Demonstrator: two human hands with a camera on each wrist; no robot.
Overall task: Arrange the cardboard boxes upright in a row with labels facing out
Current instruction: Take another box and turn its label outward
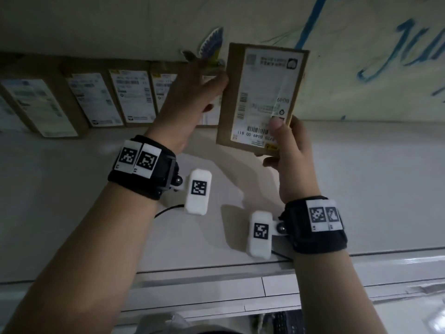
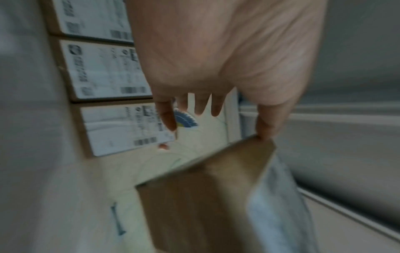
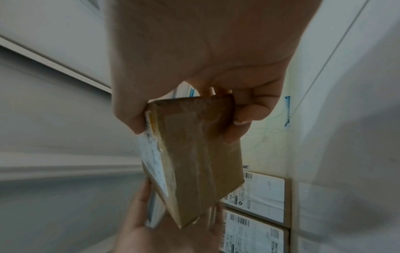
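A flat cardboard box (image 1: pixel 260 92) with a white shipping label facing me is held in the air, its print upside down. My right hand (image 1: pixel 289 150) grips its lower right corner, thumb on the label and fingers behind. My left hand (image 1: pixel 190 104) holds the box's left edge between thumb and fingers. In the left wrist view the thumb touches a corner of the box (image 2: pixel 194 205). The right wrist view shows the taped brown side of the box (image 3: pixel 194 154). To the left, a row of boxes (image 1: pixel 96 100) stands against the wall, labels outward.
The boxes stand on a white surface (image 1: pixel 361 177) that runs to the right along the wall. The wall (image 1: pixel 361 25) carries blue scribbles and a bird sticker (image 1: pixel 212 42). The surface's front edge (image 1: pixel 216 268) lies near my forearms.
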